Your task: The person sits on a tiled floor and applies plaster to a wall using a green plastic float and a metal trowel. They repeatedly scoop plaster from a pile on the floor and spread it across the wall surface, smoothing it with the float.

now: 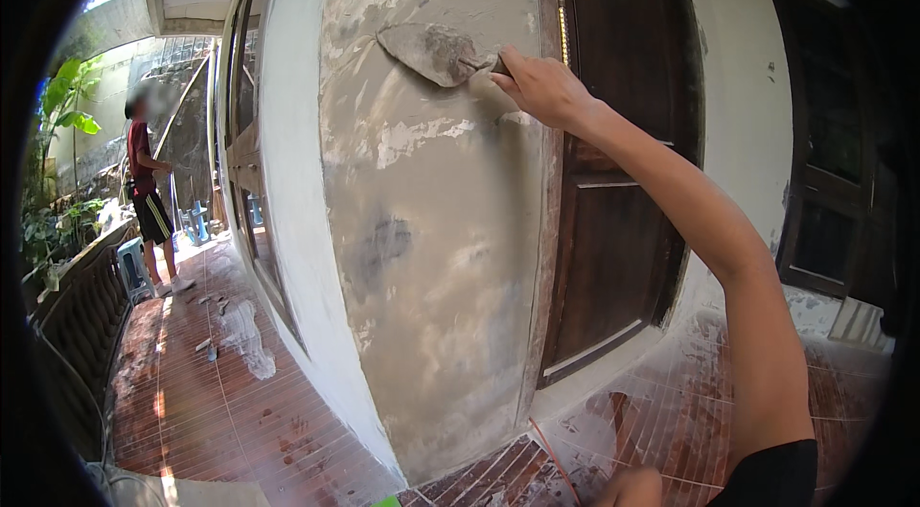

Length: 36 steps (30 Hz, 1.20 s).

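Note:
My right hand [548,90] is closed round the handle of a pointed trowel [431,52], the arm stretched up and forward. Grey mortar coats the blade, which lies against the upper part of the plastered wall [436,287], its tip toward the left. Wet-looking grey-brown plaster covers much of that wall, with paler rough patches near the top and a darker patch lower down. At the bottom edge only a bit of my left hand [632,486] shows; its fingers are cut off from view.
Right of the plaster stands a dark wooden door [613,277]. A white wall strip [297,172] borders it on the left. Mortar is spilled on the red tiled floor [268,421]. Farther left, a person [149,181] stands near a blue stool [134,267]. An orange cord [556,459] lies below.

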{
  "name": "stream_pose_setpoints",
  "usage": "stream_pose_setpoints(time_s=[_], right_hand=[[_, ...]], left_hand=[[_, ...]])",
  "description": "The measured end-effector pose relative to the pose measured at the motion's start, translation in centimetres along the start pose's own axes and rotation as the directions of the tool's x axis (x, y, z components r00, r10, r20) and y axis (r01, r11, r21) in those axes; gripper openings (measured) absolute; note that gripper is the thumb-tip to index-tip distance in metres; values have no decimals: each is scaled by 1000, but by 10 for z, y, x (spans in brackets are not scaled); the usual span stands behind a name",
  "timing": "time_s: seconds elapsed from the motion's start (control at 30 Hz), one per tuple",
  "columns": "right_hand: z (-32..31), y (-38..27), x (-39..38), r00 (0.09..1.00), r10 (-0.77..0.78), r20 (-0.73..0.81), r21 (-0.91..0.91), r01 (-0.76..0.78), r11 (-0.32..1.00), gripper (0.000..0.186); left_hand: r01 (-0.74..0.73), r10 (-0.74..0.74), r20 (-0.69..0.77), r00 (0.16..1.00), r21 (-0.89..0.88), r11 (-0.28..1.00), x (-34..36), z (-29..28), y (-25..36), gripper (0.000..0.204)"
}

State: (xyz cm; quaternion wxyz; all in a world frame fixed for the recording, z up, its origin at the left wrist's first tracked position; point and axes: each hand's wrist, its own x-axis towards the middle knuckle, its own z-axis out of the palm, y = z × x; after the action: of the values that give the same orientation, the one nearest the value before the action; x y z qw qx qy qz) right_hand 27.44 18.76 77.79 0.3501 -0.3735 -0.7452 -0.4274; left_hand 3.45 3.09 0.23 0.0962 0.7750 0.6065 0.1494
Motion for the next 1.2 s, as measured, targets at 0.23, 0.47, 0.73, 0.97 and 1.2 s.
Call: stream_pose_setpoints(time_s=[0.23, 0.47, 0.73, 0.97, 1.2], right_hand=[[14, -25, 4, 943, 259, -207, 95, -244, 965, 39], [11, -40, -40, 983, -178, 39, 6, 178, 984, 36], [15, -80, -7, 993, 111, -40, 151, -103, 983, 34], [2, -40, 21, 957, -223, -187, 127, 249, 960, 42], [4, -31, 78, 859, 443, -258, 131, -423, 897, 48]], left_hand=[[-2, 2, 0, 1000, 1, 1000, -2, -2, -2, 44], [-6, 6, 2, 1000, 0, 1000, -3, -1, -1, 45], [6, -6, 1, 1000, -2, 1000, -2, -1, -2, 45], [19, -19, 9, 1000, -13, 1000, -3, -2, -1, 46], [48, -48, 14, 999, -34, 998, -5, -3, -4, 46]])
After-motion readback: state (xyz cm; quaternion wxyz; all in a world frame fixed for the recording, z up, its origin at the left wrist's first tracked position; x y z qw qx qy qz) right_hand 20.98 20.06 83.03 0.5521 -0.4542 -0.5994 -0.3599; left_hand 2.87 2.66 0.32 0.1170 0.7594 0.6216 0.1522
